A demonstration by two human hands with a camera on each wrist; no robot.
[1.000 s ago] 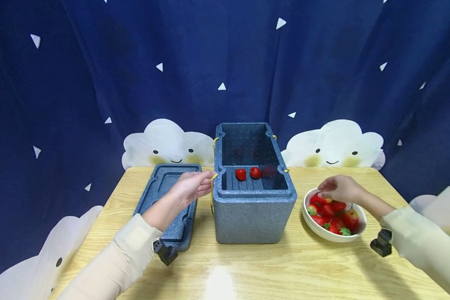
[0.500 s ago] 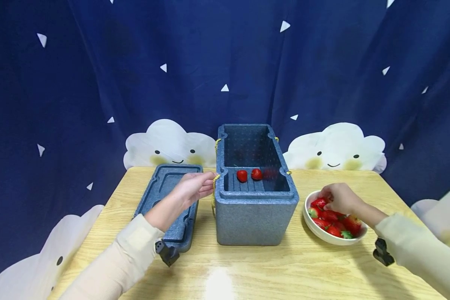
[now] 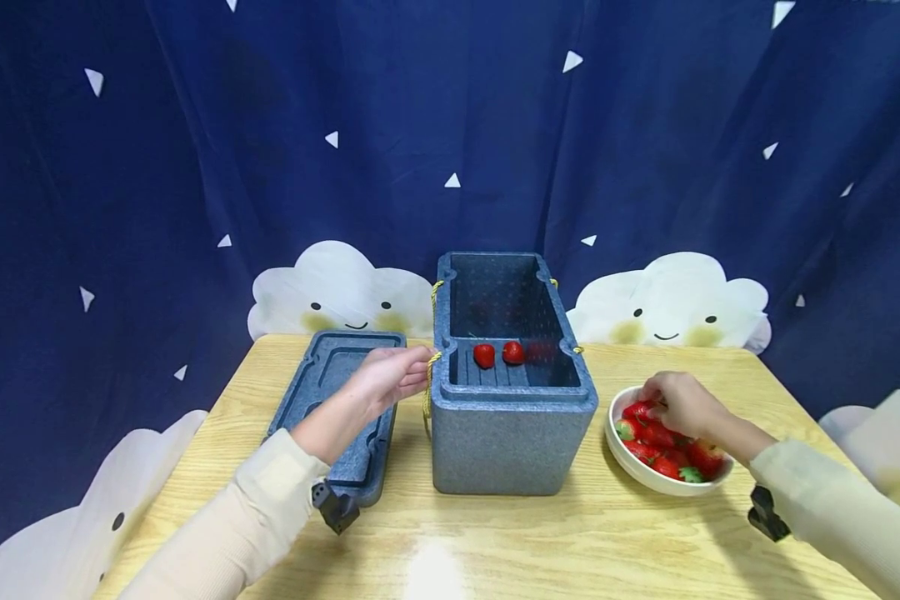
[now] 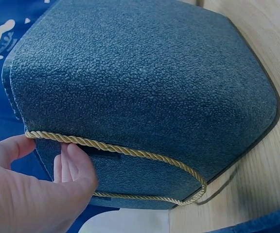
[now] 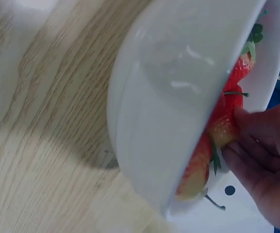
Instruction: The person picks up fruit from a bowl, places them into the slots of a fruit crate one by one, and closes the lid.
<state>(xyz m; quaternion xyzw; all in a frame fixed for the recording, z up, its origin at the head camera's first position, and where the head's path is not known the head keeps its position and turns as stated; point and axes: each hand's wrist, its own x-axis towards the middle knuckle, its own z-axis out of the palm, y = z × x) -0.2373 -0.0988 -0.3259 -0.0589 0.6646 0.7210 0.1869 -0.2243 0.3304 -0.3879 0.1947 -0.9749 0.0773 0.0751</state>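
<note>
A blue-grey foam box (image 3: 506, 450), without its lid, stands at mid-table with two strawberries (image 3: 513, 352) on its floor. My left hand (image 3: 393, 375) is at the box's left rim. Its thumb and fingertips hold the yellow rope handle (image 4: 149, 156) near the upper end. On the right, my right hand (image 3: 686, 406) reaches into a white bowl (image 3: 652, 479) of strawberries. In the right wrist view, thumb and fingers pinch a strawberry (image 5: 223, 127) among the others. Part of that strawberry is hidden by the bowl's wall.
The box's lid (image 3: 378, 454) lies on the wooden table (image 3: 495, 542), left of the box and under the left forearm. White cloud shapes (image 3: 667, 292) and a dark blue curtain (image 3: 375, 100) are behind the table.
My right hand has moved down into the bowl, its fingers closing around a strawberry. The left hand stays at the box's rim. The head view has shifted slightly.
</note>
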